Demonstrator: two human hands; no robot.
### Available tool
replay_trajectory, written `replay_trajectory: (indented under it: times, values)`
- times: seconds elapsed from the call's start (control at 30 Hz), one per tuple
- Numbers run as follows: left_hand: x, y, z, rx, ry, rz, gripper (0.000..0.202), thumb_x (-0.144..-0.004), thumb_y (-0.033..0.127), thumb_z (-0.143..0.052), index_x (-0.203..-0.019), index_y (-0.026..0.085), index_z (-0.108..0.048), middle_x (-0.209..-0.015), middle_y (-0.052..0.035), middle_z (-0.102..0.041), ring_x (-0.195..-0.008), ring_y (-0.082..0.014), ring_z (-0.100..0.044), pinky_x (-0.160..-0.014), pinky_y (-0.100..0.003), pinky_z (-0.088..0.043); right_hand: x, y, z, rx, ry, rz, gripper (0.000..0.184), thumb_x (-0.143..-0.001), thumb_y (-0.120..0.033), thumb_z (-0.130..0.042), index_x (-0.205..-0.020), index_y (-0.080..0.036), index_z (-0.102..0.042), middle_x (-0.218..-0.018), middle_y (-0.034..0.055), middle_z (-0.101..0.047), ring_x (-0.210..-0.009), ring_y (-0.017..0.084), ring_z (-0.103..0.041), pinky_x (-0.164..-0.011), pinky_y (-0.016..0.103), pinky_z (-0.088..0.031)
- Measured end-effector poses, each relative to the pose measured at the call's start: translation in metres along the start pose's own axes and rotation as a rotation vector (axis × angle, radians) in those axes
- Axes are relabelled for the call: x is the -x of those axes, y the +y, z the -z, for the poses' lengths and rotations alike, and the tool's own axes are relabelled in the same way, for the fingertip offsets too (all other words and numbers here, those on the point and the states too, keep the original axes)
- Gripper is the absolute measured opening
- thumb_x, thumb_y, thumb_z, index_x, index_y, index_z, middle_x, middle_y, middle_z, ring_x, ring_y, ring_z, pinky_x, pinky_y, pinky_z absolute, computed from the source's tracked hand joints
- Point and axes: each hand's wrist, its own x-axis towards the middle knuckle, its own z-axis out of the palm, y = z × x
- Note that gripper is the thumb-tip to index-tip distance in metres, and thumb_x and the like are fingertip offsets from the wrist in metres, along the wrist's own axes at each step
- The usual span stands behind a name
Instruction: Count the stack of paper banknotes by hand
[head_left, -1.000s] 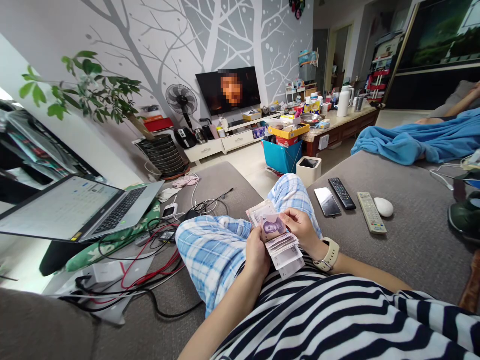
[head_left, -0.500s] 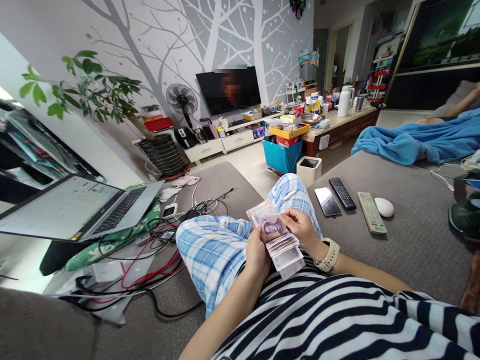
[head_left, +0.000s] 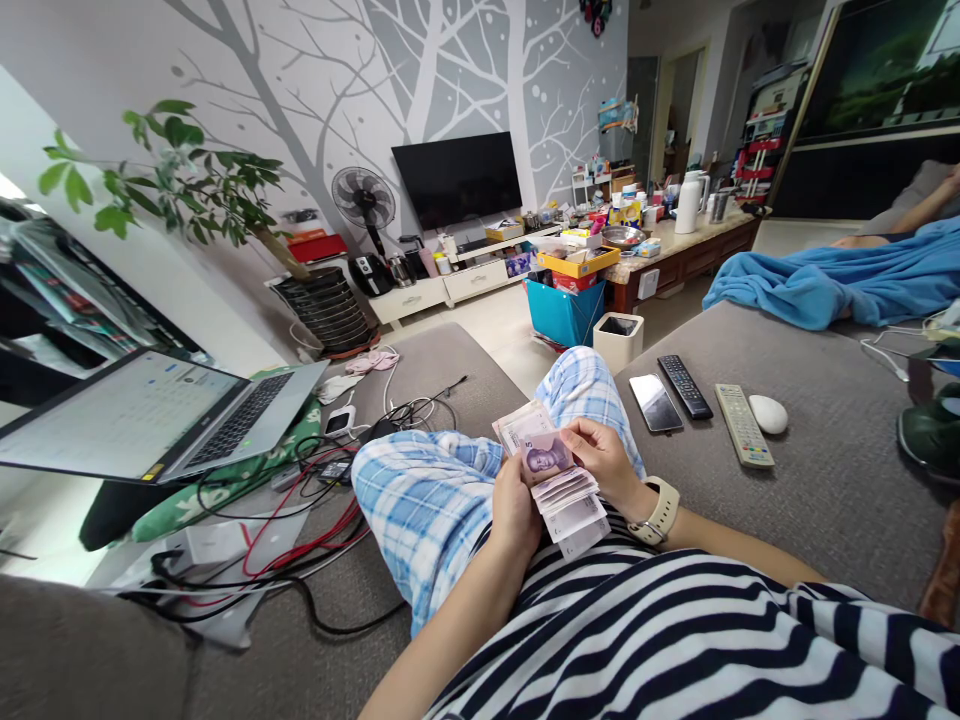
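A fanned stack of banknotes (head_left: 559,485) is held over my lap, above my blue plaid trousers (head_left: 435,490). My left hand (head_left: 514,510) grips the stack from the left, fingers wrapped round it. My right hand (head_left: 604,460), with a pale watch on the wrist, pinches the top purple note from the right. Both hands are closed on the notes.
On the grey sofa (head_left: 825,480) to my right lie a phone (head_left: 655,402), two remotes (head_left: 684,386) and a white mouse (head_left: 767,413). An open laptop (head_left: 150,415) and tangled cables (head_left: 300,520) sit to my left. Another person lies under a blue blanket (head_left: 832,280) at far right.
The hands and banknotes have barely moved. The television screen has gone dark.
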Motion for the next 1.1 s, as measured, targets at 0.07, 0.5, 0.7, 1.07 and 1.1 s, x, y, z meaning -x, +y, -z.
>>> replay_trajectory:
  times: [0.07,0.5,0.7,1.07,1.1]
  values:
    - [0.000,0.000,0.001,-0.008,-0.001,-0.007,0.017,-0.065,0.026,-0.065,-0.078,0.014,-0.063,-0.071,-0.0034,-0.069,-0.060,-0.0167,-0.062,-0.062,-0.028,-0.049,0.000,-0.001,0.000,-0.001,-0.003,0.001,0.033,-0.083,-0.048,-0.059,-0.068,-0.019,-0.057,-0.059,-0.0024,-0.050,-0.055,0.013,-0.043,-0.053,0.026,-0.035]
    - [0.001,0.000,0.002,0.055,-0.036,0.016,0.028,-0.065,0.026,-0.070,-0.090,0.015,-0.064,-0.082,-0.0061,-0.072,-0.077,-0.0227,-0.068,-0.071,-0.033,-0.052,-0.001,0.005,0.000,-0.051,0.041,-0.038,0.034,-0.077,-0.051,-0.067,-0.068,-0.021,-0.051,-0.053,-0.0046,-0.048,-0.049,0.012,-0.044,-0.049,0.027,-0.036]
    - [0.003,0.000,0.004,0.037,-0.077,0.025,0.036,-0.061,0.024,-0.075,-0.093,0.014,-0.065,-0.082,-0.0058,-0.072,-0.064,-0.0192,-0.065,-0.067,-0.032,-0.049,-0.006,0.015,0.002,0.060,0.126,-0.046,0.032,-0.076,-0.048,-0.067,-0.072,-0.022,-0.049,-0.061,-0.0041,-0.046,-0.055,0.013,-0.042,-0.053,0.027,-0.035]
    - [-0.001,0.000,0.001,0.039,-0.014,0.012,0.027,-0.065,0.028,-0.071,-0.087,0.014,-0.066,-0.080,-0.0051,-0.072,-0.068,-0.0190,-0.065,-0.068,-0.030,-0.049,-0.005,0.012,0.003,0.086,0.081,-0.020,0.032,-0.084,-0.043,-0.058,-0.063,-0.021,-0.047,-0.058,-0.0031,-0.045,-0.055,0.014,-0.041,-0.052,0.028,-0.033]
    - [-0.001,0.000,0.001,0.051,-0.012,0.017,0.026,-0.066,0.029,-0.070,-0.086,0.014,-0.066,-0.081,-0.0052,-0.072,-0.072,-0.0201,-0.066,-0.069,-0.030,-0.050,-0.004,0.011,0.002,0.079,0.083,-0.015,0.032,-0.084,-0.043,-0.057,-0.063,-0.021,-0.047,-0.057,-0.0032,-0.045,-0.054,0.014,-0.041,-0.052,0.028,-0.032]
